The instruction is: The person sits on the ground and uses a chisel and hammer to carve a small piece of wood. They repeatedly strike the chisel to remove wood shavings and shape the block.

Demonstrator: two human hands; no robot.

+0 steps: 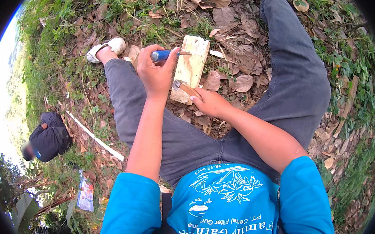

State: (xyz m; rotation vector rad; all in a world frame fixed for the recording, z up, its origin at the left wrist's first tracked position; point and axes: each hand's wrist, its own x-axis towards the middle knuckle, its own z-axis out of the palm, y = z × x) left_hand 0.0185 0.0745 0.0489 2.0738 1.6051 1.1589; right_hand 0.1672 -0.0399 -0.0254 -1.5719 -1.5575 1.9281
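Note:
A pale, squared block of wood (pixel 190 67) lies on the leaf-covered ground between my spread legs, its upper face chipped white at the far end. My left hand (pixel 155 71) is closed around the blue handle of a chisel (pixel 160 56). The chisel's short metal blade points right, over the far half of the block; whether its tip touches the wood I cannot tell. My right hand (pixel 209 103) grips the wooden handle of a hammer (pixel 188 90). The hammer's metal head is over the near left part of the block.
My trousered legs flank the block. A pale wood chip (pixel 216 54) lies at its right. To the left are a long white strip (pixel 95 136), a plastic packet (pixel 85 192) and a person in dark clothes (pixel 49 137). A stick (pixel 348 104) lies far right among leaves and grass.

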